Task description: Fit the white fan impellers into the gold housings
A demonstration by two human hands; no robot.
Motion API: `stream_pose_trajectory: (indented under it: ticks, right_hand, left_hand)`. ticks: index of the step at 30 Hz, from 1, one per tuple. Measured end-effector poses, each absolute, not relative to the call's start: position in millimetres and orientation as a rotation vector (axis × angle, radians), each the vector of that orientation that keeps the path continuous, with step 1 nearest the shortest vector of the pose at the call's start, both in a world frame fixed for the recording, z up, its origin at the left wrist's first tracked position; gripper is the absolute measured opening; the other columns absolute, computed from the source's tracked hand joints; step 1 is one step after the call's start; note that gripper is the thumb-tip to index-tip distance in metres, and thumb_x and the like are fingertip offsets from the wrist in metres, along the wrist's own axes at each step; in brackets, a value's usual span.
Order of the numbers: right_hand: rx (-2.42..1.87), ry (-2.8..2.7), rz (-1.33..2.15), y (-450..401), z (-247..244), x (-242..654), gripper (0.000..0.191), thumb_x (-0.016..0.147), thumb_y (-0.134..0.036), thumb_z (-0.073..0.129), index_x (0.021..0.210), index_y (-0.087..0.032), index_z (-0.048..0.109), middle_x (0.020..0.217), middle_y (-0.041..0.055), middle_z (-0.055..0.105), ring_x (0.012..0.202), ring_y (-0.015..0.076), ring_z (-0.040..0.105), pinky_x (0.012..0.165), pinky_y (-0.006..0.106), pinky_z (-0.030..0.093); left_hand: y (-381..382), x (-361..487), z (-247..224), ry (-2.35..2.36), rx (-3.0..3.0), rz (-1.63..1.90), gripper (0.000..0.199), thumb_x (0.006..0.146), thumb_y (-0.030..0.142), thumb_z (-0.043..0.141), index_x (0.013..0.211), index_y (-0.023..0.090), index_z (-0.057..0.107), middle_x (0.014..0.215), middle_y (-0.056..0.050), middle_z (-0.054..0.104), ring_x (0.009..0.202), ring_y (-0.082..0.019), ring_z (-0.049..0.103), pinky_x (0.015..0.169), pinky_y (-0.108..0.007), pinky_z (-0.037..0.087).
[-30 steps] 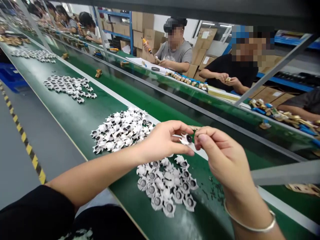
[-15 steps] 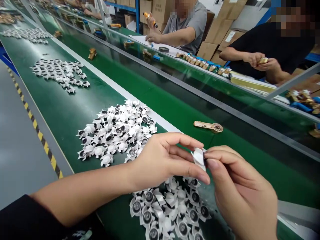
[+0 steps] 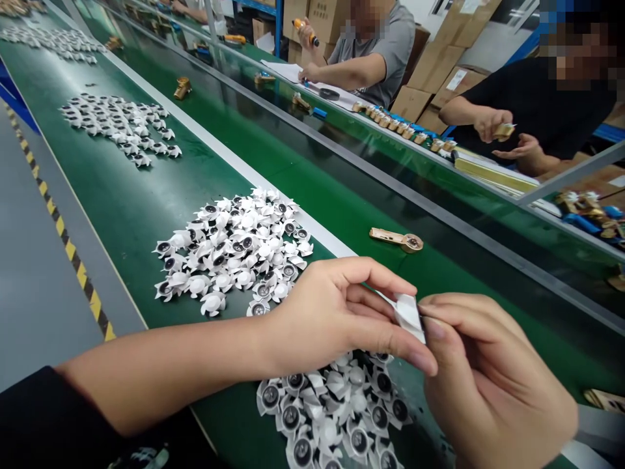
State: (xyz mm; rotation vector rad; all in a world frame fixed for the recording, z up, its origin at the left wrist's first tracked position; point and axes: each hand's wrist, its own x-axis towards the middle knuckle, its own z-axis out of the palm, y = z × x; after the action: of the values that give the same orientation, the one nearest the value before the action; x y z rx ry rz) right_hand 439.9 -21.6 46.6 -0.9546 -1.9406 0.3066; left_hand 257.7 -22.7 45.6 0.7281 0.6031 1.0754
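The person's left hand (image 3: 336, 319), reaching in from the lower left, and right hand (image 3: 493, 384) pinch a small white petal-edged piece (image 3: 407, 316) between them, with the fingers closed narrowly on it above a green conveyor belt (image 3: 122, 195). The piece's underside is turned away, so its centre is hard to make out. Just below the hands lies a heap of white star-shaped pieces with dark round centres (image 3: 327, 417), and beyond the left wrist lies a larger heap of the same pieces (image 3: 229, 251). A slim copper-coloured metal part with a round end (image 3: 395, 239) lies beyond the white edge strip (image 3: 244, 158). Across the line, a co-worker in a grey T-shirt (image 3: 375, 52) grips an orange-handled tool (image 3: 305, 31), and another in a black shirt (image 3: 517, 111) holds a small gold piece (image 3: 502, 130).
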Motion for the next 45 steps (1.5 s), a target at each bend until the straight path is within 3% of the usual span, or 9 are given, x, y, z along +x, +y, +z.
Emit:
stream_pose_trajectory:
  ticks: [6, 13, 16, 19, 21, 25, 31, 36, 45]
  right_hand:
    - [-0.934, -1.952, 0.324, -22.5, 46.2, 438.6, 0.025, 0.089, -0.008, 0.062, 0.104, -0.026, 0.068, 0.092, 0.0030, 0.064, 0.083, 0.0217, 0.062, 0.071, 0.038, 0.047]
    - [-0.721, -2.215, 0.090, -27.0, 45.1, 447.4, 0.064, 0.087, -0.005, 0.055, 0.148, -0.027, 0.053, 0.116, 0.0092, 0.061, 0.102, 0.0261, 0.061, 0.083, 0.043, 0.049]
    - [-0.931, -2.209, 0.084, 10.7, 41.5, 456.8, 0.055, 0.093, -0.021, 0.056, 0.147, -0.029, 0.052, 0.114, 0.0084, 0.064, 0.104, 0.0280, 0.062, 0.090, 0.047, 0.050]
    - [-1.501, -2.059, 0.214, 86.7, 25.5, 459.4, 0.065, 0.093, -0.037, 0.062, 0.152, -0.019, 0.041, 0.118, 0.0149, 0.064, 0.107, 0.0309, 0.063, 0.087, 0.047, 0.055]
    - [-1.592, -2.093, 0.243, 139.8, 10.6, 455.0, 0.062, 0.089, -0.036, 0.070, 0.143, -0.011, 0.050, 0.125, 0.0205, 0.060, 0.110, 0.0313, 0.063, 0.090, 0.048, 0.055]
    - [-1.615, -2.227, 0.341, 188.5, -7.5, 443.5, 0.037, 0.098, -0.040, 0.063, 0.127, -0.017, 0.060, 0.124, 0.0090, 0.063, 0.105, 0.0218, 0.064, 0.090, 0.044, 0.057]
    - [-1.474, -2.209, 0.286, 102.9, 22.4, 467.9, 0.056, 0.087, -0.037, 0.073, 0.137, -0.018, 0.055, 0.118, 0.0151, 0.068, 0.105, 0.0304, 0.067, 0.096, 0.050, 0.055]
    - [-1.267, -1.847, 0.607, 12.7, 49.4, 480.1, 0.053, 0.083, -0.040, 0.078, 0.129, -0.026, 0.057, 0.118, 0.0100, 0.070, 0.101, 0.0249, 0.073, 0.086, 0.036, 0.064]
    - [-1.232, -1.622, 0.974, -21.2, 55.5, 468.0, 0.051, 0.082, -0.031, 0.081, 0.131, -0.029, 0.066, 0.128, 0.0045, 0.071, 0.106, 0.0228, 0.073, 0.089, 0.023, 0.062]
  left_hand:
    - [-20.8, 257.1, 44.5, 0.605, 0.703, 1.108, 0.045, 0.056, 0.013, 0.095, 0.092, 0.016, 0.068, 0.079, -0.003, 0.076, 0.073, -0.019, 0.075, 0.070, -0.029, 0.062]
    - [-15.0, 251.7, 48.0, 0.603, 0.684, 1.162, 0.037, 0.063, 0.012, 0.092, 0.094, 0.016, 0.071, 0.077, -0.002, 0.077, 0.070, -0.015, 0.075, 0.072, -0.026, 0.061]
    - [-9.5, 248.8, 48.4, 0.613, 0.697, 1.158, 0.039, 0.067, 0.014, 0.091, 0.101, 0.017, 0.072, 0.075, -0.001, 0.077, 0.069, -0.013, 0.074, 0.068, -0.021, 0.058]
    - [-1.2, 246.7, 46.6, 0.707, 0.736, 1.203, 0.041, 0.067, 0.018, 0.091, 0.103, 0.018, 0.071, 0.087, -0.001, 0.075, 0.067, -0.011, 0.073, 0.061, -0.019, 0.054]
    - [3.9, 245.6, 45.0, 0.727, 0.741, 1.235, 0.040, 0.066, 0.019, 0.092, 0.100, 0.017, 0.071, 0.099, -0.002, 0.072, 0.068, -0.012, 0.073, 0.064, -0.021, 0.056]
    - [8.7, 242.9, 44.1, 0.649, 0.719, 1.228, 0.040, 0.067, 0.013, 0.090, 0.101, 0.017, 0.071, 0.100, 0.000, 0.072, 0.076, -0.009, 0.073, 0.078, -0.023, 0.058]
    - [2.0, 240.0, 49.6, 0.618, 0.813, 1.219, 0.030, 0.081, 0.018, 0.081, 0.110, 0.021, 0.073, 0.085, 0.001, 0.075, 0.082, -0.009, 0.072, 0.081, -0.018, 0.057]
    - [-6.2, 243.7, 48.0, 0.784, 1.117, 1.262, 0.041, 0.081, 0.023, 0.082, 0.119, 0.023, 0.069, 0.118, -0.003, 0.073, 0.104, -0.015, 0.069, 0.080, -0.019, 0.060]
    - [-4.9, 248.6, 33.5, 0.726, 1.376, 1.251, 0.038, 0.077, 0.017, 0.084, 0.113, 0.013, 0.075, 0.107, -0.007, 0.077, 0.096, -0.018, 0.075, 0.091, -0.025, 0.064]
